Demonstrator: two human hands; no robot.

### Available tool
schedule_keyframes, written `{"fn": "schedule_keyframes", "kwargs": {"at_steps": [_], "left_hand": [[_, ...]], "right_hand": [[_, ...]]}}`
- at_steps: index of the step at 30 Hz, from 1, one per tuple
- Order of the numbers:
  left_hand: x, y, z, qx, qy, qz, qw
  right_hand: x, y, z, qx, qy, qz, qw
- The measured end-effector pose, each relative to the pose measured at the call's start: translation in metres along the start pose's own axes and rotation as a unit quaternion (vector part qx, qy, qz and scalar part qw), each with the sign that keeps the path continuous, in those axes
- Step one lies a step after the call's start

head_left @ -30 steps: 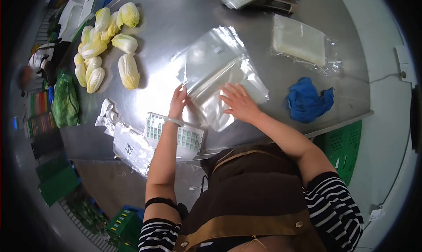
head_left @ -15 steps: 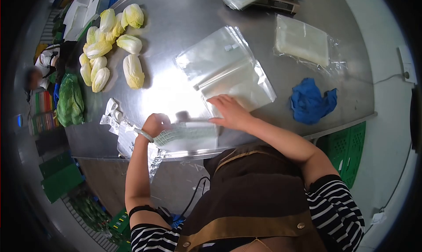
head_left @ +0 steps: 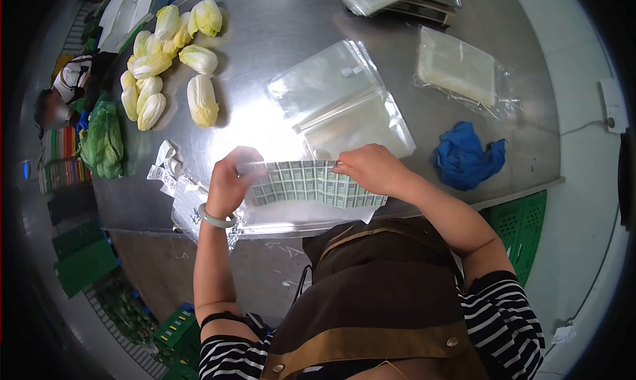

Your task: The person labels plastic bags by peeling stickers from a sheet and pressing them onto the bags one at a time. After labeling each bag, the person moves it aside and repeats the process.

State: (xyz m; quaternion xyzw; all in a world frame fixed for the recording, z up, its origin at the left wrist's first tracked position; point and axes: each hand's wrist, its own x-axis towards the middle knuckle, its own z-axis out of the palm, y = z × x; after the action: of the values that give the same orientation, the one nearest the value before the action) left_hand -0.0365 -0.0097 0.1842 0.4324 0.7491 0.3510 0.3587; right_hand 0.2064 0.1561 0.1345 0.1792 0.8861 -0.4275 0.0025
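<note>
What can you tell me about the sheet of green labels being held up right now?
The label sheet is a thin, flexible rectangle printed with a grid of small green-and-white stickers in several rows. It looks like paper on a white backing, which shows along the lower edge. It is held spread out, slightly curved, above the near edge of the steel table. The left hand grips its left end and the right hand pinches its upper right part. The print is too small to read.

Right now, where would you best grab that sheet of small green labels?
By its two top corners, from either side: the green-and-white label sheet is thin and limp, so the left hand and right hand pinch opposite corners, keeping it stretched flat.
</note>
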Motion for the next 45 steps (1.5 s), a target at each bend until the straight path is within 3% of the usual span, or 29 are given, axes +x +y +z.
{"fn": "schedule_keyframes", "kwargs": {"at_steps": [3, 4, 10, 15, 18, 21, 24, 27, 33, 39, 42, 45], "left_hand": [[-0.003, 0.0, 0.013, -0.191, 0.072, -0.078, 0.976], [-0.003, 0.0, 0.02, -0.203, 0.099, -0.066, 0.972], [0.0, 0.015, 0.026, -0.041, 0.112, -0.068, 0.991], [0.006, 0.006, 0.031, -0.175, 0.076, -0.055, 0.98], [0.003, 0.008, 0.032, -0.202, 0.059, -0.057, 0.976], [0.0, 0.017, 0.035, -0.126, 0.076, -0.066, 0.987], [-0.003, 0.026, 0.039, -0.12, 0.056, -0.027, 0.991], [-0.005, 0.038, 0.04, -0.089, 0.037, -0.01, 0.995], [-0.006, 0.037, 0.037, -0.09, 0.038, -0.031, 0.995], [-0.007, 0.032, 0.039, -0.09, 0.022, -0.035, 0.995], [-0.005, 0.034, 0.04, -0.092, 0.024, -0.056, 0.994], [0.001, 0.032, 0.043, -0.085, 0.035, -0.102, 0.991]], "right_hand": [[-0.009, -0.002, -0.006, 0.017, 0.026, -0.007, 0.999], [-0.012, -0.002, -0.007, 0.001, 0.038, -0.008, 0.999], [-0.029, -0.002, -0.012, -0.009, 0.055, -0.001, 0.998], [-0.032, -0.003, -0.015, 0.031, 0.077, 0.034, 0.996], [-0.035, -0.002, -0.023, 0.038, 0.005, 0.056, 0.998], [-0.029, -0.009, -0.021, 0.104, 0.104, -0.018, 0.989], [-0.015, -0.027, -0.028, 0.091, 0.111, -0.065, 0.988], [-0.001, -0.032, -0.024, -0.03, 0.095, -0.141, 0.985], [0.001, -0.031, -0.016, -0.113, 0.176, -0.199, 0.958], [0.002, -0.026, -0.009, -0.158, 0.197, -0.243, 0.937], [0.0, -0.028, -0.009, -0.291, 0.192, -0.258, 0.901], [-0.001, -0.029, -0.009, -0.311, 0.208, -0.305, 0.876]]}}
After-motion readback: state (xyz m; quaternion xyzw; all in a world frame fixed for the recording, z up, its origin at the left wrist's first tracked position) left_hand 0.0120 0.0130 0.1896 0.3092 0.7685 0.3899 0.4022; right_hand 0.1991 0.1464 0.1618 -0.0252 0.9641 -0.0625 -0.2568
